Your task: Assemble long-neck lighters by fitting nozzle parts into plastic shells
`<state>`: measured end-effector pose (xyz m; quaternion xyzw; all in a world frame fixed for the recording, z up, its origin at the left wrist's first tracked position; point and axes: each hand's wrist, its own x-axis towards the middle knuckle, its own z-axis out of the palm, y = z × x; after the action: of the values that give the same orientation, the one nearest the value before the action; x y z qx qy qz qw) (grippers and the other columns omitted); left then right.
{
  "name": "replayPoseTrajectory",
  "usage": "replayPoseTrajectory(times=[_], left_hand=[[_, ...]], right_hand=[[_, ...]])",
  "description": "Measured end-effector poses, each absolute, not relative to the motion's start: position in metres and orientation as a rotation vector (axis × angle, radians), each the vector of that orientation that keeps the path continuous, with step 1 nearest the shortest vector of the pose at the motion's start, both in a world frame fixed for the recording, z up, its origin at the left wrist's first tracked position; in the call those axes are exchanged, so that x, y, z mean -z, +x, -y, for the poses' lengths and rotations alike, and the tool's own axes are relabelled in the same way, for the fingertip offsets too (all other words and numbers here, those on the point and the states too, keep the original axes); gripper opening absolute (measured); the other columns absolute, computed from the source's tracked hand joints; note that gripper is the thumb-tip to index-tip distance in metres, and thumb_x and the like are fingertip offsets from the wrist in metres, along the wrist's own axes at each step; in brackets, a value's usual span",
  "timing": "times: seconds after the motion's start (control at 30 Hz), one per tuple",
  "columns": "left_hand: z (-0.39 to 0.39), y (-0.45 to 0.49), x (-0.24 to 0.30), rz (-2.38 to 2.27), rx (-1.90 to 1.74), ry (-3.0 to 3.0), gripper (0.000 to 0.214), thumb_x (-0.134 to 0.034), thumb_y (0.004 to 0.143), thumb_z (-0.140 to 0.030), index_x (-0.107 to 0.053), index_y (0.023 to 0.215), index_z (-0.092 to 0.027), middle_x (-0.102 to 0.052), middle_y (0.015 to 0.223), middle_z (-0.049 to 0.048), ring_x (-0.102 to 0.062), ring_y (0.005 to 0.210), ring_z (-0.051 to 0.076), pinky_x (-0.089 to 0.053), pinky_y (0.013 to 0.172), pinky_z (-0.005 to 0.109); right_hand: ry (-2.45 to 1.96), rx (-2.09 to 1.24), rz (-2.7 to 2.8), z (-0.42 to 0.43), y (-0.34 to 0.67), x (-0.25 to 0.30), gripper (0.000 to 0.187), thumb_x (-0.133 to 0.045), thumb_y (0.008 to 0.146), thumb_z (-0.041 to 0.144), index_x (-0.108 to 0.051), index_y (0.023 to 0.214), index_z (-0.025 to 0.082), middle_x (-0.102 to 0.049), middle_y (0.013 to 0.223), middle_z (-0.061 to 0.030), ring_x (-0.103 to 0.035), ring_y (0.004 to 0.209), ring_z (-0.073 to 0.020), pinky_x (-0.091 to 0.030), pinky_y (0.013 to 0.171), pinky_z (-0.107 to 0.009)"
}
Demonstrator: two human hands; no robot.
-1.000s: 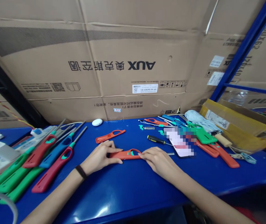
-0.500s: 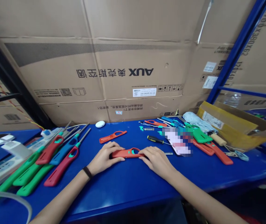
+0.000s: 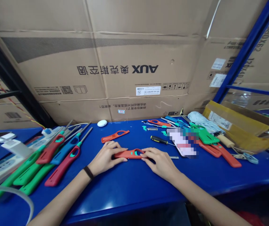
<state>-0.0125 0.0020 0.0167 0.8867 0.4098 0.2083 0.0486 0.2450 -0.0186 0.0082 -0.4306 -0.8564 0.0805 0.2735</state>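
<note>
Though flat on the bench [image 3: 125, 185], an orange lighter handle [image 3: 128, 154] in the narrow grip of left hand [image 3: 107, 154] and right hand [image 3: 160, 162].

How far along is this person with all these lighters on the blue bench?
Done, it seems: the lighters at the left have metal nozzles, like the crimson lighter. In hand: the left hand and right hand hold an orange lighter body, no nozzle showing. Still to do, apparently: bare bodies such as the orange shell and green shell.
</note>
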Motion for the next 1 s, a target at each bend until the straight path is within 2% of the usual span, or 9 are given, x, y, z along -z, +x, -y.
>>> replayPoseTrajectory(times=[0.1, 0.23, 0.4, 0.53, 0.67, 0.83, 0.93, 1.0], left_hand=[[0.000, -0.012, -0.017, -1.257, -0.580, 2.845, 0.042, -0.054, 0.086, -0.046, -0.059, 0.120, -0.024, -0.062, 0.094, 0.0052, -0.055, 0.090, 0.021, -0.043, 0.086, 0.037], [0.000, -0.012, -0.013, -1.208, -0.468, 3.112, 0.042, -0.045, 0.092, -0.042, -0.055, 0.124, -0.017, -0.064, 0.093, 0.0080, -0.058, 0.086, 0.021, -0.046, 0.082, 0.037], [0.000, -0.007, -0.008, -1.153, -0.381, 3.390, 0.036, -0.037, 0.096, -0.034, -0.055, 0.121, -0.013, -0.067, 0.091, 0.0102, -0.062, 0.081, 0.020, -0.050, 0.074, 0.033], [0.004, -0.002, -0.009, -1.048, -0.432, 3.483, 0.029, -0.036, 0.097, -0.025, -0.056, 0.114, -0.011, -0.067, 0.079, 0.0074, -0.062, 0.065, 0.017, -0.050, 0.061, 0.029], [0.006, -0.001, -0.010, -1.102, -0.538, 3.369, 0.026, -0.034, 0.097, -0.026, -0.056, 0.107, -0.015, -0.066, 0.078, 0.0052, -0.063, 0.066, 0.015, -0.049, 0.062, 0.026], [0.007, 0.000, -0.013, -1.104, -0.546, 3.328, 0.027, -0.032, 0.098, -0.026, -0.056, 0.098, -0.015, -0.066, 0.081, 0.0052, -0.063, 0.070, 0.016, -0.048, 0.064, 0.027], [0.009, 0.001, -0.016, -1.119, -0.496, 3.321, 0.027, -0.031, 0.098, -0.026, -0.056, 0.093, -0.015, -0.064, 0.078, 0.0045, -0.061, 0.065, 0.016, -0.046, 0.061, 0.027], [0.010, 0.001, -0.017, -1.121, -0.478, 3.285, 0.027, -0.032, 0.098, -0.026, -0.056, 0.092, -0.016, -0.064, 0.075, 0.0036, -0.061, 0.064, 0.015, -0.046, 0.060, 0.026]], right_hand=[[-1.159, -0.253, 2.328, 0.018, 0.245, -0.009, 0.015, -0.057, 0.085, 0.017, -0.068, 0.092, 0.023, -0.068, 0.111, -0.0029, -0.064, 0.099, -0.0187, -0.052, 0.084, -0.031], [-1.115, -0.136, 2.439, 0.017, 0.243, -0.007, 0.019, -0.053, 0.087, 0.015, -0.067, 0.098, 0.019, -0.067, 0.113, -0.0081, -0.064, 0.100, -0.0221, -0.051, 0.087, -0.035], [-1.069, 0.089, 2.511, 0.012, 0.240, -0.001, 0.023, -0.055, 0.086, 0.019, -0.061, 0.107, 0.012, -0.067, 0.109, -0.0149, -0.066, 0.092, -0.0246, -0.053, 0.082, -0.037], [-0.941, 0.177, 2.557, 0.003, 0.236, -0.003, 0.023, -0.048, 0.092, 0.024, -0.059, 0.111, 0.017, -0.068, 0.098, -0.0092, -0.064, 0.088, -0.0207, -0.052, 0.078, -0.032], [-0.919, 0.258, 2.555, -0.002, 0.231, -0.005, 0.026, -0.041, 0.095, 0.029, -0.059, 0.111, 0.019, -0.065, 0.086, -0.0074, -0.063, 0.078, -0.0180, -0.050, 0.065, -0.026], [-0.775, 0.152, 2.482, -0.005, 0.228, -0.002, 0.023, -0.040, 0.095, 0.024, -0.058, 0.107, 0.015, -0.068, 0.097, -0.0093, -0.063, 0.092, -0.0185, -0.050, 0.081, -0.030], [-0.772, 0.087, 2.473, -0.005, 0.228, 0.000, 0.022, -0.041, 0.095, 0.022, -0.059, 0.106, 0.015, -0.069, 0.098, -0.0086, -0.065, 0.089, -0.0185, -0.051, 0.081, -0.031], [-0.752, 0.065, 2.477, -0.004, 0.229, 0.000, 0.023, -0.041, 0.095, 0.021, -0.060, 0.106, 0.016, -0.070, 0.098, -0.0079, -0.065, 0.090, -0.0182, -0.050, 0.086, -0.032]])
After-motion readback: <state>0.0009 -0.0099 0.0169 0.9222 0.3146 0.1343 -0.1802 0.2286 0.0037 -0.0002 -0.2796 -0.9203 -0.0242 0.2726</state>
